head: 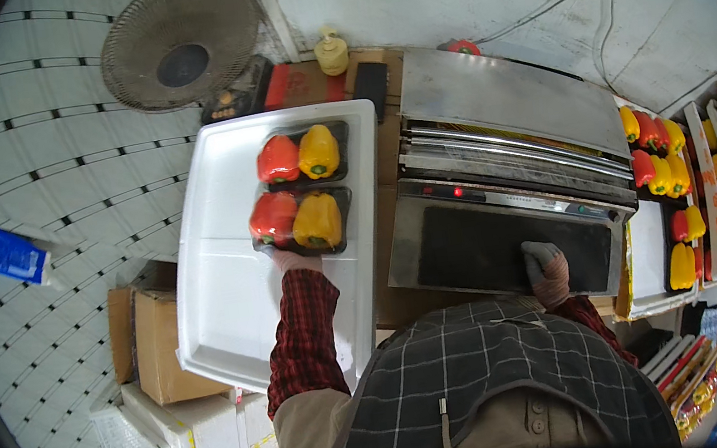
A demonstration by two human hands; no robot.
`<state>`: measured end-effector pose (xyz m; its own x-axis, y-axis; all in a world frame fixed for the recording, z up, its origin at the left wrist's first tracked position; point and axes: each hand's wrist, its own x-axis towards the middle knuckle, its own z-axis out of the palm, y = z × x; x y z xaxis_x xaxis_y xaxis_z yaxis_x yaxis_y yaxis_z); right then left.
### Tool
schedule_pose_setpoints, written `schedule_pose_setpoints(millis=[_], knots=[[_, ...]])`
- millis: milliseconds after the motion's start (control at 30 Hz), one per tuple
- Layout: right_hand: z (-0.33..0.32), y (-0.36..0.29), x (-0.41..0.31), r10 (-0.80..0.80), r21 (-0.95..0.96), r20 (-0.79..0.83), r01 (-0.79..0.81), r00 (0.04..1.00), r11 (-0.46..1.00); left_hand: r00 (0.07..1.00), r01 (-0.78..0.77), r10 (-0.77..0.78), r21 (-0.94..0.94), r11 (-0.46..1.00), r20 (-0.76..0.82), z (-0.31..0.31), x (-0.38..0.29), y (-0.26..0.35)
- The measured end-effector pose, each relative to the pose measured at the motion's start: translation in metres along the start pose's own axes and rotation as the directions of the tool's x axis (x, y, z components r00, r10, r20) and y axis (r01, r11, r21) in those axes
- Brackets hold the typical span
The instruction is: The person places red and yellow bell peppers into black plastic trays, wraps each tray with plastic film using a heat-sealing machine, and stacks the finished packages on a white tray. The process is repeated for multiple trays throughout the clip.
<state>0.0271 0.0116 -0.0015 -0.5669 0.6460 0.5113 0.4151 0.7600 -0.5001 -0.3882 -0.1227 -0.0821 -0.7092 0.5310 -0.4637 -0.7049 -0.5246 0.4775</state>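
My left hand (297,261), in a pale glove, grips the near edge of a wrapped black tray (345,215) inside a white foam box (218,299). A red bell pepper (273,217) and a yellow bell pepper (317,219) lie side by side on that tray; my fingers are partly hidden under it. Just beyond sits a second wrapped tray (343,150) with a red and a yellow pepper. My right hand (547,271), gloved with grey fingertips, is curled closed over the black plate (471,242) of a film wrapping machine (504,86), holding nothing visible.
Foam boxes with packed peppers (668,180) line the right side. Behind the foam box stand a fan (180,43) and a yellowish bottle (331,54). A cardboard box (169,347) and white foam boxes (217,443) are at lower left. A red light glows on the machine.
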Motion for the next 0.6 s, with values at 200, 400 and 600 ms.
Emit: schedule_pose_setpoints(millis=[200,400,600], knots=[[0.007,0.013,-0.010,0.018,-0.061,0.004,-0.018,1.000,0.998,0.974,-0.191,0.112,0.442,0.877,0.199,-0.029,0.042,-0.004],[0.001,0.011,-0.019,0.312,-0.039,0.218,-0.311,0.925,0.950,0.894,-0.426,0.426,0.558,0.712,0.140,-0.003,-0.031,-0.005],[-0.011,0.020,-0.016,0.041,0.170,0.227,-0.082,0.973,0.982,0.768,-0.617,0.576,0.564,0.549,0.279,0.040,-0.107,-0.072]])
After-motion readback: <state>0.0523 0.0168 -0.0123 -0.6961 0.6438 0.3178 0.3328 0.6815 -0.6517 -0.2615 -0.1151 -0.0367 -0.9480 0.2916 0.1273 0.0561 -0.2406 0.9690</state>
